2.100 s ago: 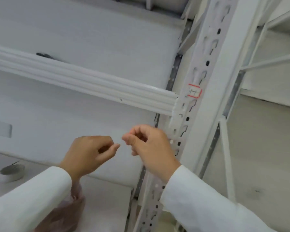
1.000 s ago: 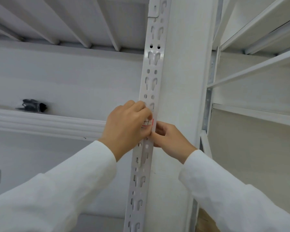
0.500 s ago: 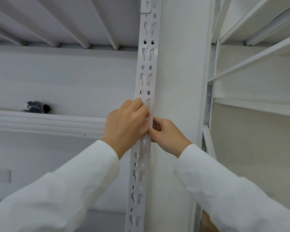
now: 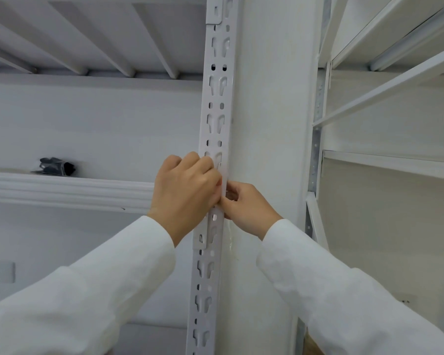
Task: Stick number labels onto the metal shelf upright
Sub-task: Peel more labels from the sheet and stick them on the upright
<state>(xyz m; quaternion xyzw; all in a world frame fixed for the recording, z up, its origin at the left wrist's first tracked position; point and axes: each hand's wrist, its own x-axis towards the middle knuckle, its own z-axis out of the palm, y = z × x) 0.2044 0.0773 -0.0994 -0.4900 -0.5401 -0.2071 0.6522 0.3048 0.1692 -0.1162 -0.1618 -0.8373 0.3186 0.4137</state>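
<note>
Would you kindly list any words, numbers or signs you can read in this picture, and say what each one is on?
None can be read.
Label on the upright: only a red sliver shows between the left hand and right hand; its number is covered.
Dark object on the shelf beam: no legible print.

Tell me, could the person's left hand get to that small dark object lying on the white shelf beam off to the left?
Probably yes. The left hand is pressing on the white perforated metal upright, and nothing stands between it and the small dark object on the white shelf beam. It would have to let go first.
</note>
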